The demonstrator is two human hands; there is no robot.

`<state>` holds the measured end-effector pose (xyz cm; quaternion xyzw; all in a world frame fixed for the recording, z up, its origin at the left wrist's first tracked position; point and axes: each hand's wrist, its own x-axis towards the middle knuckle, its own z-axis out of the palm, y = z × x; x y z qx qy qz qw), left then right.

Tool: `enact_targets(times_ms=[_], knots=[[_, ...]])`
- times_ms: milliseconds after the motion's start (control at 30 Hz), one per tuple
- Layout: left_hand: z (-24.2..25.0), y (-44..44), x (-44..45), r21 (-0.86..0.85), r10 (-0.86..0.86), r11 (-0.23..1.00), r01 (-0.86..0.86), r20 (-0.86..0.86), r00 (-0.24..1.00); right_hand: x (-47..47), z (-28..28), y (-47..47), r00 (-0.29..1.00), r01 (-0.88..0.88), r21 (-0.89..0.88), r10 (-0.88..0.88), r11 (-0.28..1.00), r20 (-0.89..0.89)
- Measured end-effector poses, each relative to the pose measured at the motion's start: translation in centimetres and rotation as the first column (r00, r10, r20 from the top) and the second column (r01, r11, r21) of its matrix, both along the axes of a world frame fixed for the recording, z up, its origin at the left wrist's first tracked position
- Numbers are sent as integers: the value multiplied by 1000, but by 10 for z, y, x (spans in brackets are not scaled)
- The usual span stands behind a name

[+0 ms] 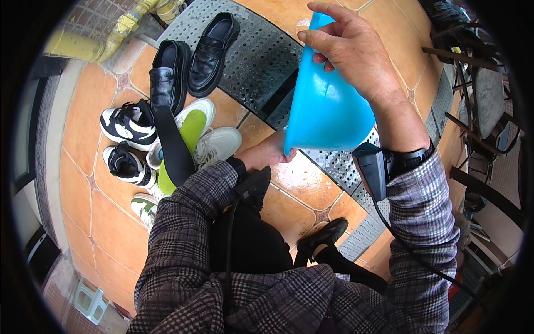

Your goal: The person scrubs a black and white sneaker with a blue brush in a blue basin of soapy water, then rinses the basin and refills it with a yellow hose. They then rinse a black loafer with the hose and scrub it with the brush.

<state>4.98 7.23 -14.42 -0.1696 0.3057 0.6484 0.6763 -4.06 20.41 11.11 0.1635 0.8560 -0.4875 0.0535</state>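
Observation:
A blue plastic basin is tipped on its side above the floor, its open side facing left. My right hand holds its upper rim, thumb and fingers at the edge and the index finger stretched out. At the lower end of the rim, my left hand grips the basin; part of its fingers is hidden by the basin. Beneath lies a perforated metal drain grate, wet in places. Water glistens on the orange floor tiles beside it. The basin's inside cannot be seen.
Black leather loafers stand at the grate's left edge. Black-and-white sneakers, white sneakers, a green insole and a black insole lie nearby. Yellow pipes run upper left. A pale plastic stool is lower left; chairs stand right.

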Motion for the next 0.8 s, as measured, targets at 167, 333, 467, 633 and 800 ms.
enact_targets(times_ms=[167,333,467,633,800], knots=[[3,0,-4,-43,-9,999,12,63,998,3,-7,6,1000,12,-87,-14,996,-22],[5,1,-4,-58,-25,998,28,44,999,9,-11,9,991,-58,138,73,989,-112],[7,2,-5,-64,-52,996,54,37,998,10,-11,13,993,-61,162,76,985,-89],[10,3,-6,-69,-98,992,102,58,993,12,-10,15,993,-59,161,74,985,-89],[8,3,-5,-93,-85,992,88,32,996,14,-12,19,993,-59,165,76,984,-95]])
